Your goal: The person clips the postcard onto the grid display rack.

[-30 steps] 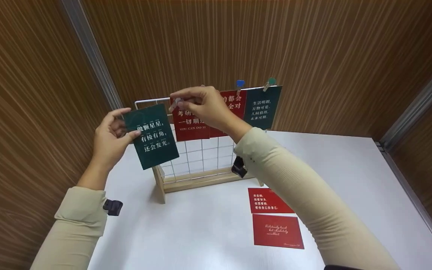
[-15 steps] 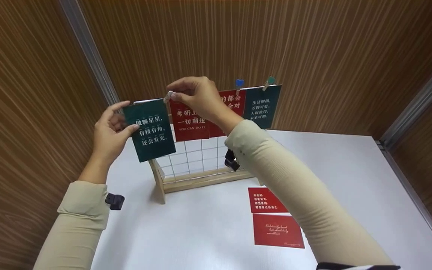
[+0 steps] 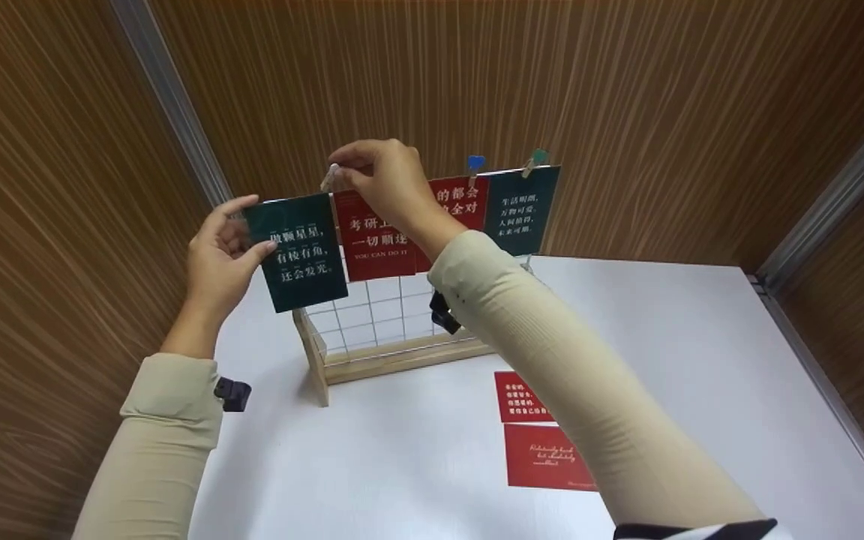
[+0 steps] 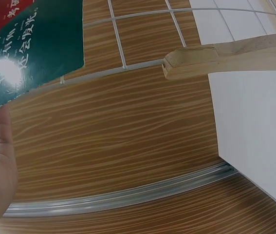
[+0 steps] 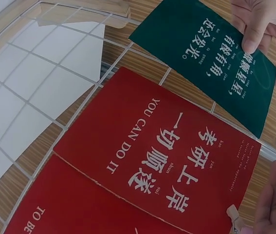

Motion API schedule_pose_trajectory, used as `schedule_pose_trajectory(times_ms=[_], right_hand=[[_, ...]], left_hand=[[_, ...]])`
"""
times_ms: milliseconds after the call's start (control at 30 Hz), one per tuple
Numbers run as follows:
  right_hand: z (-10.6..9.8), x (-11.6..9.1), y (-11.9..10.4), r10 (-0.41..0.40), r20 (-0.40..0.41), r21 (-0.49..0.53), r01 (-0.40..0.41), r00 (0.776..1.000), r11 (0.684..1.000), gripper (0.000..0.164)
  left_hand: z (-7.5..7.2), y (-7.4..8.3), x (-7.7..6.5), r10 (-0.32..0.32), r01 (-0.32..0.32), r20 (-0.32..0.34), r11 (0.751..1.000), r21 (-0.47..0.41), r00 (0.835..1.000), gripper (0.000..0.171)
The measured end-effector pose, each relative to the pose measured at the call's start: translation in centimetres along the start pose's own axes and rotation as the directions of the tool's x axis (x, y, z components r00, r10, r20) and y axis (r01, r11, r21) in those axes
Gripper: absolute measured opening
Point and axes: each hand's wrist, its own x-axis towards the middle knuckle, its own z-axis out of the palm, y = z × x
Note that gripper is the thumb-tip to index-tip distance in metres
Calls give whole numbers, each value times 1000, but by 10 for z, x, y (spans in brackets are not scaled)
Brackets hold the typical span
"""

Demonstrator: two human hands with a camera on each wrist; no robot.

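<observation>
My left hand [image 3: 223, 259] pinches a dark green card [image 3: 301, 281] with white writing at its left edge, thumb in front. The card is held upright at the left end of a wire grid rack [image 3: 394, 357] with a wooden base. Just above the card's top right corner, my right hand [image 3: 396, 176] pinches a small wooden clothespin [image 3: 330, 178] with a whitish top. In the right wrist view, the green card [image 5: 211, 58] is beside a hanging red card [image 5: 142, 146], and another small clip [image 5: 233, 214] grips that red card's edge. My right hand hides part of the red cards in the head view.
Farther right, another red card and a green card [image 3: 522, 202] hang from the rack, with a blue heart clip [image 3: 476, 162] and a green clip [image 3: 539, 157] above. Two red cards [image 3: 544, 457] lie on the white table, partly covered by my right sleeve. Wood-grain panels surround the table.
The green card has risen and moved slightly left against the rack's top, left hand with it. My right hand has moved up and left, lifting the clothespin to the card's top corner.
</observation>
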Motion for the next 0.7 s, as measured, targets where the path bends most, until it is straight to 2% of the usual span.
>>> schedule_pose_trajectory(times_ms=[233, 400, 700], right_hand=[[7, 1, -3, 28, 30, -22, -27, 999, 999, 22], [10, 1, -6, 11, 28, -74, -9, 1000, 997, 20], [11, 0, -5, 25, 26, -125, -21, 999, 992, 21]], left_hand=[[3, -1, 0, 9, -5, -49, 996, 86, 999, 51], [5, -3, -1, 19, -7, -80, 988, 155, 997, 50], [6, -3, 0, 1, 9, -79, 993, 118, 997, 50]])
